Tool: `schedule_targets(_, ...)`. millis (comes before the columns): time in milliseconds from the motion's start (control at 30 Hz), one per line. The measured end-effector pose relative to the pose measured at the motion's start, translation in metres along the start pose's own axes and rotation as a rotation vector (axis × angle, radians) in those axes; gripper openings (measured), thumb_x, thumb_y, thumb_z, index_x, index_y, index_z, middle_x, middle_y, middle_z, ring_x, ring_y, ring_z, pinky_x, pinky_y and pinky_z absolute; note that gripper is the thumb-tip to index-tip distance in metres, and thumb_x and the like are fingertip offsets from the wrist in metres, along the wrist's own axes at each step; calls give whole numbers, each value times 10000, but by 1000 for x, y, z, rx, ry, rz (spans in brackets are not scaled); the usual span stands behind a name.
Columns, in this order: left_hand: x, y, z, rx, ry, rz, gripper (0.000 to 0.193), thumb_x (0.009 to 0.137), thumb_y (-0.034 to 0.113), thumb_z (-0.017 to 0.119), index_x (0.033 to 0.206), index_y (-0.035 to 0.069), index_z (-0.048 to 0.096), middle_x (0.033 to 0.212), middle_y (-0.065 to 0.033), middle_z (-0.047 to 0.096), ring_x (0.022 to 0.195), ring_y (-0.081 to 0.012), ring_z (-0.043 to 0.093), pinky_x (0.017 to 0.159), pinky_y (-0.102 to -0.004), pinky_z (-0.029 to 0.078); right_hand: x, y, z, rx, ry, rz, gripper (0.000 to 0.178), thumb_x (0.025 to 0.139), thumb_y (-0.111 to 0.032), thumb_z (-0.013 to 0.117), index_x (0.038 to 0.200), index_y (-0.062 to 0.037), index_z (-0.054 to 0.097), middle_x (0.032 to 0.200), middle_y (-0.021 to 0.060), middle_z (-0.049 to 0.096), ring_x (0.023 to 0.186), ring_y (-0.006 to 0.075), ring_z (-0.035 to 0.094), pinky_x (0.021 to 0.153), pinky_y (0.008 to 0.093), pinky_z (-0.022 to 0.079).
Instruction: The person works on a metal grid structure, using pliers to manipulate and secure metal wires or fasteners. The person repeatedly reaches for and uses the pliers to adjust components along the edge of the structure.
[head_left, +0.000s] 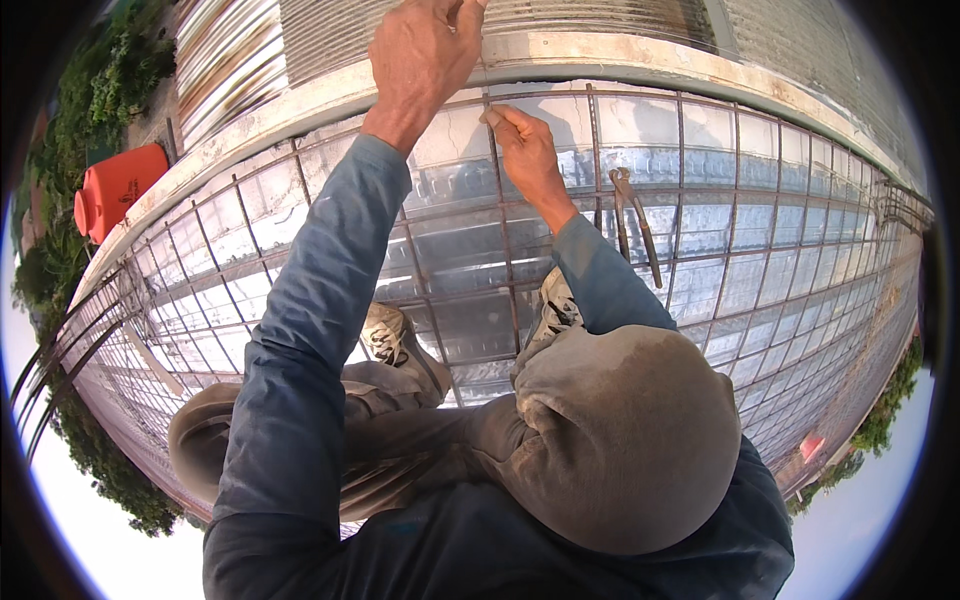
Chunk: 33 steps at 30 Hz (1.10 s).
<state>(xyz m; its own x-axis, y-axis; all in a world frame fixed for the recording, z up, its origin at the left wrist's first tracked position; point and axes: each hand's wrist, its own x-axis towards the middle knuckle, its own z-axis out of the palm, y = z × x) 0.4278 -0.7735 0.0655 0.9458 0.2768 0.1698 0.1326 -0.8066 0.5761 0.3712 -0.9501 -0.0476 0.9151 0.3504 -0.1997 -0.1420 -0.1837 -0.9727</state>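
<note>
My left hand (425, 62) is raised over the far edge of the roof, its fingers closed in a pinch at the top rim of the view. Lower and to the right, my right hand (530, 155) also pinches, thumb and forefinger together beside a bar of the steel rebar mesh (508, 240). A faint thin line, perhaps wire, shows between the two hands; what either one holds is too small to make out. A pair of pincers (637, 228) with worn handles lies on the mesh just right of my right hand.
Shiny metal decking (455, 245) lies under the mesh. A pale concrete ledge (600, 55) borders the far side, with corrugated roofing (330, 40) beyond. At left stands an orange tank (122, 190). Rebar ends (60, 350) jut out at the left edge. My shoes (395, 340) rest on the mesh.
</note>
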Motion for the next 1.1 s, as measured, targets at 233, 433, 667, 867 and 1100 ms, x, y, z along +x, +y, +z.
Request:
schedule_targets(233, 75, -104, 72, -93, -713, -229, 724, 933, 712, 659, 1201, 53, 792, 1183, -278, 744, 1092, -386, 740, 930, -532, 587, 1, -7, -1, 7, -71, 17, 317, 1108, -267, 580, 1071, 5, 739, 720, -60, 401, 687, 82, 334, 614, 281, 322)
schedule_targets(433, 69, -83, 77, -108, -876, -224, 813, 871, 766, 676, 1235, 46, 776, 1239, -296, 715, 1154, -404, 709, 983, -541, 557, 14, 9, -17, 331, -179, 335, 274, 1097, -243, 591, 1089, -24, 757, 692, -57, 454, 573, 52, 355, 504, 254, 291)
schedule_targets(667, 64, -71, 62, -76, -1016, -204, 926, 800, 830, 696, 1274, 37, 758, 1304, -318, 682, 1227, -426, 673, 1045, -551, 521, 23, 20, -20, 405, 28, 573, 209, 955, -214, 785, 969, -6, 766, 744, 3, 627, 540, 64, 394, 476, 261, 302)
schedule_targets(867, 60, -63, 48, 82, -1059, -94, 1041, 626, 803, 847, 1277, -2, 745, 1303, -341, 679, 1245, -446, 665, 1095, -530, 492, 28, 21, -2, 284, 103, 454, 164, 949, -147, 776, 931, 15, 754, 796, 52, 703, 579, 99, 545, 511, 284, 402)
schedule_targets(1100, 64, -60, 48, 115, -1077, 23, 955, 549, 637, 935, 1212, -30, 768, 1191, -335, 727, 1140, -459, 713, 1015, -496, 535, 15, 16, 21, -145, 345, 121, 106, 904, -75, 717, 929, 4, 782, 875, 180, 763, 711, 278, 724, 677, 398, 554)
